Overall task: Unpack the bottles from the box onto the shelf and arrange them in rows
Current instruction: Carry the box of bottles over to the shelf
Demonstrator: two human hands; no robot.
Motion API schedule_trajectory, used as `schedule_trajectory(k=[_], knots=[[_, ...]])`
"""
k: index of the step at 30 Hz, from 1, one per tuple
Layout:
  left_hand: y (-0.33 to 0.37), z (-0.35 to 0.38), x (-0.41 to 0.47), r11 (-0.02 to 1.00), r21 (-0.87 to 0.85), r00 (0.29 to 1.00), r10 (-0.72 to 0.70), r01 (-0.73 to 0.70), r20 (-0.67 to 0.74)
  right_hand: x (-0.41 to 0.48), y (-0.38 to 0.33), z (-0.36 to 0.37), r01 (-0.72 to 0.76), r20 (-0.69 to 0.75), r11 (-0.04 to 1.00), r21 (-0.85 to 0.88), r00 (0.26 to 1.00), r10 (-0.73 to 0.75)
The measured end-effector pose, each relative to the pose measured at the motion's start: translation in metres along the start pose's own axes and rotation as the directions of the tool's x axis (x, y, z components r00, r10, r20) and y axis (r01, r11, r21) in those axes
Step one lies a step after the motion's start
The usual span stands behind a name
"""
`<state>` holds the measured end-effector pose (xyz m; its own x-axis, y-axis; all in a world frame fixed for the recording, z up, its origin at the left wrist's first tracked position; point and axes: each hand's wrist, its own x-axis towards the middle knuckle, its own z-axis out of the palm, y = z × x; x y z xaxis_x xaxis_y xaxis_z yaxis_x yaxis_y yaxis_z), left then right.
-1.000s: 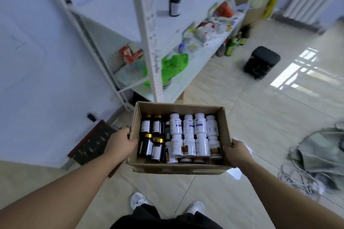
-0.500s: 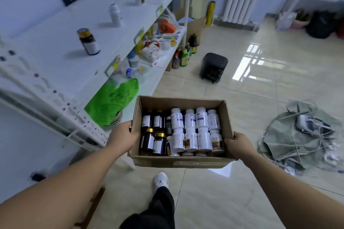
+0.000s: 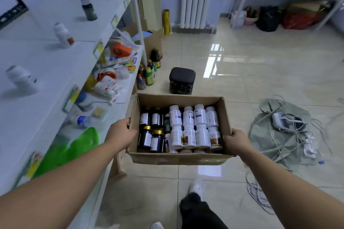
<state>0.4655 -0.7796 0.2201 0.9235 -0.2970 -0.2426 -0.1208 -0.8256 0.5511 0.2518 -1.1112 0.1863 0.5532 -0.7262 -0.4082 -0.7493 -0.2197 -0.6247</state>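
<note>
- The box (image 3: pixel 178 158) is held at centre frame by its two side walls. The left hand (image 3: pixel 121 134) is closed on the left wall and the right hand (image 3: pixel 236 140) on the near right corner, so each grip is taken up with cardboard and nothing else.
- A second ago the shelf (image 3: pixel 46 65) was seen ahead, behind an upright post. Now it runs down the left of the frame and its top board is looked down upon.
- The box is thus brought alongside the shelf, though it is carried above the floor (image 3: pixel 260 72) and not yet set down.
- Inside, nothing is disturbed: the dark bottles (image 3: pixel 150 128) are packed at the left and the white bottles (image 3: pixel 193 128) at the right.
- A few lone bottles (image 3: pixel 63 35) are seen spaced along the top board — blurred, with bare board between them.
- Unpacking is judged not begun — a hand must be freed first, so the box probably needs resting somewhere.
</note>
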Motion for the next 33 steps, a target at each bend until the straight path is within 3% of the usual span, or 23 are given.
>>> schedule_trajectory(k=[15, 27, 33], knots=[[0.159, 0.033, 0.286, 0.999, -0.047, 0.999, -0.025, 0.027, 0.045, 0.296, -0.124, -0.052, -0.044, 0.059, 0.996, 0.072, 0.997, 0.040], [0.211, 0.060, 0.571, 0.999, -0.034, 0.992, 0.021, -0.017, 0.121, 0.528, -0.228, -0.012, -0.113, 0.023, 0.990, 0.088, 0.994, 0.111], [0.229, 0.096, 0.685, 1.000, 0.002, 0.991, -0.008, 0.008, 0.136, 0.635, -0.246, 0.015, -0.153, 0.029, 0.983, 0.104, 0.988, 0.150]])
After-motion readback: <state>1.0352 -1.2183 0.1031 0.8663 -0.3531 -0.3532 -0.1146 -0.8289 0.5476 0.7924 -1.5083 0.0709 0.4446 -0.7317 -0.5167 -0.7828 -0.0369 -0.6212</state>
